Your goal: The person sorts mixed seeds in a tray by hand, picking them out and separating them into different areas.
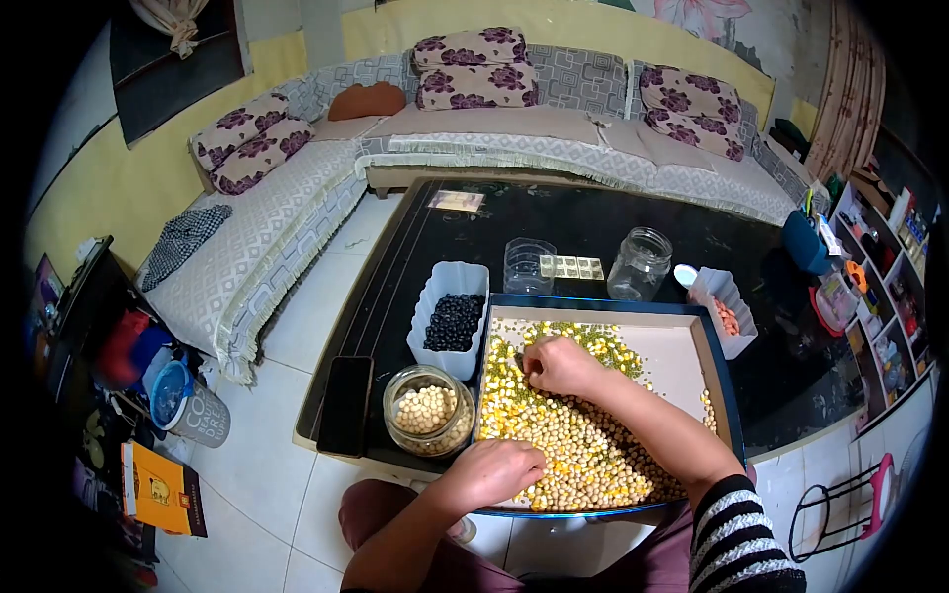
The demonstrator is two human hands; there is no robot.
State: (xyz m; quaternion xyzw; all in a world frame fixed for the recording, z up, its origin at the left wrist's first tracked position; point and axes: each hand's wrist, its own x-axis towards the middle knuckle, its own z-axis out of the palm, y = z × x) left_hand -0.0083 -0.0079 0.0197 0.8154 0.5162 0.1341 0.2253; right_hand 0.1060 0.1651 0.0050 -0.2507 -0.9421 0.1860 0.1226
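Observation:
A shallow box point(728, 395) with a dark blue rim rests at the table's front edge, partly over my lap. Mixed soybeans, yellow corn kernels and small green beans point(593, 445) cover much of its bottom. My right hand point(561, 365) is down in the mix at the upper left, its fingers curled together; what they hold is hidden. Over the box's lower left edge lies my left hand point(494, 474), fingers bent against the beans, their tips hard to see. A glass jar of soybeans point(427, 409) stands left of the box, below a plastic container of black beans point(453, 321).
A phone point(345, 405) lies at the table's left front. Behind the box stand an empty clear container point(529, 267) and an open glass jar point(641, 264). A container of pink beans point(725, 314) is at the right. Shelves point(883, 287) flank the table's right side.

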